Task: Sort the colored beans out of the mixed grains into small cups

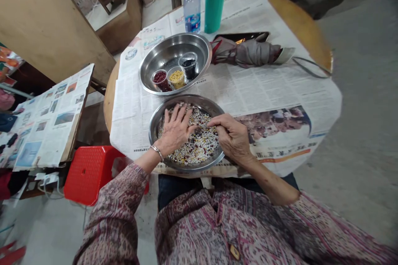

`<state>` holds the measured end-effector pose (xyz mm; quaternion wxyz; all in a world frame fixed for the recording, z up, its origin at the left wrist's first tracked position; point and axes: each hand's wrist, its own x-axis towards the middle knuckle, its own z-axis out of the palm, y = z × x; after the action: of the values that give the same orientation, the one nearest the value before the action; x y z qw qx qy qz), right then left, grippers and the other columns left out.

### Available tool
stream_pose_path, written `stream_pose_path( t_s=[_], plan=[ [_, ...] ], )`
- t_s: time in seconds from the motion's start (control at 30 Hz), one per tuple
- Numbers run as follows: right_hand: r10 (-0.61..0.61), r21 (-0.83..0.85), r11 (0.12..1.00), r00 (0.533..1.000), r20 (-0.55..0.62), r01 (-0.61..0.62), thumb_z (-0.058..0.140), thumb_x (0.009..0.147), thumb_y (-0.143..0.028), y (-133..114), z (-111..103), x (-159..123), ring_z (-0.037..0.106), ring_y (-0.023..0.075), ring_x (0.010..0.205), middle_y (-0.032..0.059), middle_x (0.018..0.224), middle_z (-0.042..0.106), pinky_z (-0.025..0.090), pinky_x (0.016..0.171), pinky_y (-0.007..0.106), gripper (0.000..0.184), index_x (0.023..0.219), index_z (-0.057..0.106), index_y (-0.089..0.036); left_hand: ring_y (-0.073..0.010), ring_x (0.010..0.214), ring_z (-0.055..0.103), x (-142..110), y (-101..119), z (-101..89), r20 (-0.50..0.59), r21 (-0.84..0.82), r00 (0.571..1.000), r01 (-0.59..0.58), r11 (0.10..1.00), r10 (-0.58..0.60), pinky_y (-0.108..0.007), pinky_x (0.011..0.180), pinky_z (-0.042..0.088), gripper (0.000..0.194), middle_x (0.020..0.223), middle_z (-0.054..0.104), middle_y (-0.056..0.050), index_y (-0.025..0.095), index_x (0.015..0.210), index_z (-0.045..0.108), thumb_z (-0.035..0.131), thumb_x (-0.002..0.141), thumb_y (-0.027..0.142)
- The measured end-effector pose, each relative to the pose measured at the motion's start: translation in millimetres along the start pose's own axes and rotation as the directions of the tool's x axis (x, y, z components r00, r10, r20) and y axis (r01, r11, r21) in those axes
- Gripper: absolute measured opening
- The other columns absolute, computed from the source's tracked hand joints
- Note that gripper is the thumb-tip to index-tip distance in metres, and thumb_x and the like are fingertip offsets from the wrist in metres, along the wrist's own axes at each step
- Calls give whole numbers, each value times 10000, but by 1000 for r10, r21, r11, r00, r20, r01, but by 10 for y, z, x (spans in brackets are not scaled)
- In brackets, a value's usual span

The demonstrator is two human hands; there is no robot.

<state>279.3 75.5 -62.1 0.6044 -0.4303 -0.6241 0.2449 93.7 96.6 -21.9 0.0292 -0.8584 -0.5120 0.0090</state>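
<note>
In front of me stands a steel bowl with a mix of pale grains, yellow kernels and dark red beans spread over its bottom. My left hand lies flat on the mix with its fingers spread. At the bowl's right rim is my right hand, its fingers curled in and the thumb against the index finger; whatever it may pinch is hidden. Behind, a larger steel basin holds a plastic cup of red beans, one of yellow kernels and one of black beans.
Newspaper covers the round table. Toward its back stand a water bottle and a green bottle, near a folded umbrella and a phone. A red stool and another newspaper-covered table are on the left.
</note>
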Motion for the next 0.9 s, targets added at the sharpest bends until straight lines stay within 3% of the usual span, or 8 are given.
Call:
stream_pose_path(
  t_s=[0.2, 0.37, 0.5, 0.63, 0.77, 0.9],
  plan=[
    [11, 7, 1000, 1000, 2, -11, 497, 842, -82, -17, -8, 5, 664, 177, 780, 7, 801, 707, 541, 762, 353, 260, 780, 685, -250, -377, 1476, 337, -465, -56, -231, 91, -38, 988, 127, 991, -123, -555, 1130, 439, 629, 1596, 366, -181, 166, 1491, 378, 531, 991, 516],
    [17, -9, 1000, 1000, 11, -17, 488, 850, -87, -11, -14, -4, 662, 175, 774, 8, 792, 704, 539, 757, 349, 261, 778, 684, -244, -319, 1261, 498, -687, 145, -363, 187, -150, 982, 44, 988, -16, -482, 1009, 546, 473, 1418, 473, -144, 218, 1396, 465, 629, 961, 309],
    [1, -20, 1000, 1000, 4, -1, 481, 843, -74, -1, -12, -9, 657, 172, 767, 7, 786, 700, 534, 742, 339, 267, 773, 678, -241, -230, 1149, 538, -555, 312, -259, 146, -303, 979, -96, 948, 145, -392, 959, 572, 344, 1283, 508, -96, 229, 1322, 504, 508, 988, 148],
    [-19, -20, 1000, 1000, 3, 19, 493, 844, -72, 10, -8, -10, 653, 171, 755, 6, 782, 696, 529, 733, 335, 261, 781, 681, -241, -224, 1157, 527, -218, 327, -173, 49, -281, 972, -208, 937, 230, -385, 980, 549, 254, 1250, 543, -95, 193, 1253, 554, 436, 1029, 182],
    [-17, -20, 1000, 1000, 1, 17, 497, 845, -66, 7, -5, -5, 656, 173, 762, 9, 787, 699, 528, 737, 337, 264, 783, 685, -242, -254, 1186, 509, 25, 148, -176, 0, -161, 989, -148, 976, 150, -435, 1013, 510, 250, 1309, 556, -97, 198, 1241, 588, 448, 1033, 202],
    [-31, -12, 999, 1000, -3, 31, 491, 848, -55, -3, -4, 3, 660, 166, 762, 3, 786, 701, 528, 742, 329, 276, 781, 683, -241, -238, 1161, 528, -103, -56, -232, 16, -119, 999, -31, 992, 33, -399, 984, 519, 231, 1275, 568, -96, 195, 1197, 603, 449, 1027, 169]
  ],
)
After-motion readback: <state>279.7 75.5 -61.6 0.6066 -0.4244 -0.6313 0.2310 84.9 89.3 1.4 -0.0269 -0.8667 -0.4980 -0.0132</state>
